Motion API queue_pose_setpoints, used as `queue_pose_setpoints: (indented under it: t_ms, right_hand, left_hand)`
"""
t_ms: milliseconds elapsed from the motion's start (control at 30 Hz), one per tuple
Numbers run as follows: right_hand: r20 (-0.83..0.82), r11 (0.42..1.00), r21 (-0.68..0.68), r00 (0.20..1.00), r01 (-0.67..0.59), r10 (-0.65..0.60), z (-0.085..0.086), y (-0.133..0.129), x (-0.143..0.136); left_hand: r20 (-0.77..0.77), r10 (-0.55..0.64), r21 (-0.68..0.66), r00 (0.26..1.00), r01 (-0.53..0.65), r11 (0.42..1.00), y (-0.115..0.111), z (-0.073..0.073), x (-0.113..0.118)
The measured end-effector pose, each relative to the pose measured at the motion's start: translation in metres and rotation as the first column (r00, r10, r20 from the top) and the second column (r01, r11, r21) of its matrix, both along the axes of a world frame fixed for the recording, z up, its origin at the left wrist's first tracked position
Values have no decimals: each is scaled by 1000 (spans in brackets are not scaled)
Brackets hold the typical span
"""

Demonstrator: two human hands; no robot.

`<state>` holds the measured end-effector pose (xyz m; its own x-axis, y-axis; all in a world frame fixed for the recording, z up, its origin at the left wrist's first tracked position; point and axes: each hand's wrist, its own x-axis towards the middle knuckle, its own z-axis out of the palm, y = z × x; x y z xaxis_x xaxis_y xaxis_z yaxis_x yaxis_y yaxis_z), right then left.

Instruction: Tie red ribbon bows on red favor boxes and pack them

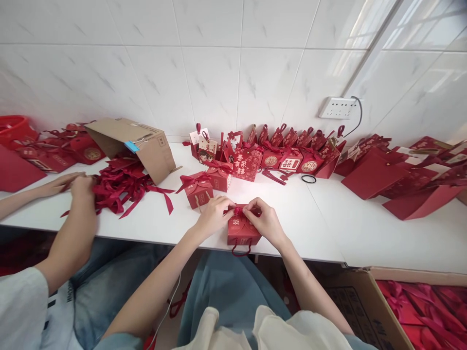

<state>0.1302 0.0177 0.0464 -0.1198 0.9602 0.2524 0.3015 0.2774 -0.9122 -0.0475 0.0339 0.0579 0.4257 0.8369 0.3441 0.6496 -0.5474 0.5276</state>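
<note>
A small red gift box with gold characters sits at the table's front edge, its dark red cord handle hanging over the side. On its top is a red ribbon bow. My left hand pinches the bow's left side, fingers closed. From the right, my right hand pinches the ribbon near the knot between thumb and forefinger. Just left of my left hand stand two more red boxes, the nearer one with a beige cord handle and the farther one, both topped with ribbon.
Decorated red boxes line the tiled wall. A co-worker's hands are at the left, beside a pile of red ribbons and a tilted cardboard box. Red bags lie right; a carton of ribboned boxes stands below.
</note>
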Motion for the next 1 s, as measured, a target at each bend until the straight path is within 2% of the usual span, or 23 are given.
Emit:
queue_pose_setpoints:
  t_ms: [200, 600, 1000]
  right_hand:
    - [-12, 1000, 1, 1000, 9, -9, -1, 2, 1]
    - [-21, 1000, 2, 1000, 5, -5, -1, 2, 6]
    - [-13, 998, -1, 998, -59, 59, -5, 5, 8]
  left_hand:
    - [69, -14, 43, 998, 11, 999, -4, -8, 6]
    - [145, 23, -165, 989, 1, 986, -9, -7, 14]
    - [322, -10, -297, 947, 111, 948, -6, -9, 13]
